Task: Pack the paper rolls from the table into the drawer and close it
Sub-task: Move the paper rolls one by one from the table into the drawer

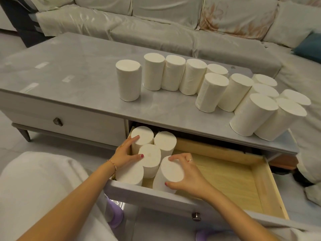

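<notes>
A grey coffee table (pixel 86 80) stands before a pale sofa (pixel 156 23), and its right-hand drawer (pixel 243 180) is pulled wide open toward the viewer. At the drawer's left end stand five white paper rolls, upright and packed close together. The left hand (pixel 124 154) lies across this cluster, fingers spread and fairly straight: the fingertips rest on the top of the back-left roll (pixel 142 134), while the thumb presses the middle roll (pixel 150 157). Just right of it, the right hand (pixel 188 173) grips the front-right roll (pixel 171 171), which tilts slightly; the fingers curl over its far edge and the thumb hooks its near edge. The rest of the drawer's wooden floor, to the right, is bare. Above the drawer, on the tabletop, more upright rolls (pixel 213 91) stand in a loose curving row.
</notes>
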